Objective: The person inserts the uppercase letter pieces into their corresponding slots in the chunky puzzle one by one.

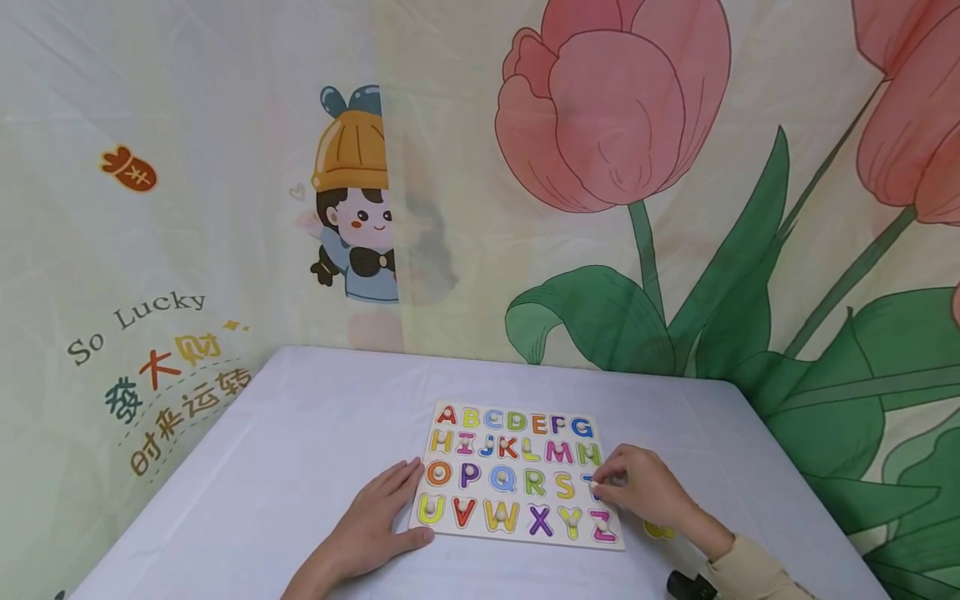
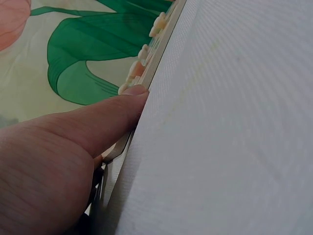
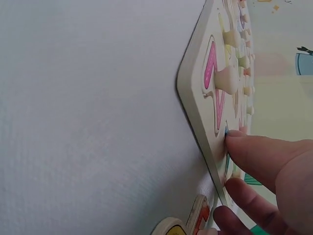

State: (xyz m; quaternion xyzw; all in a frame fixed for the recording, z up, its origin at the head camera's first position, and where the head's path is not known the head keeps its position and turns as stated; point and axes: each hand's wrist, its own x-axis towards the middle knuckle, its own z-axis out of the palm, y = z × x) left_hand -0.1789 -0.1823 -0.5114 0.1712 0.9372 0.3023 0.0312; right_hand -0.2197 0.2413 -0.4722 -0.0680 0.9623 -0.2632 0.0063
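A wooden alphabet puzzle board [image 1: 517, 540] lies flat on the table, with coloured knobbed letters in its rows. My left hand [image 1: 375, 512] rests at its left side; the fingers touch the side edge and the extended thumb [image 2: 122, 105] the near corner. At the right end of the third row, my right hand [image 1: 645, 483] pinches the blue letter T [image 1: 589, 479], mostly hidden by the fingers. The right wrist view shows the thumb [image 3: 249, 149] down at the blue piece. The pink letter Z [image 1: 602, 527] sits just nearer, its knob showing.
Loose yellow letter piece [image 1: 658, 530] lies under the right wrist, with a red piece [image 3: 199, 215] beside it in the right wrist view. A black object [image 1: 690, 586] is at the near right by the sleeve. Printed cloth [image 1: 450, 167] hangs behind the white table [image 1: 315, 417].
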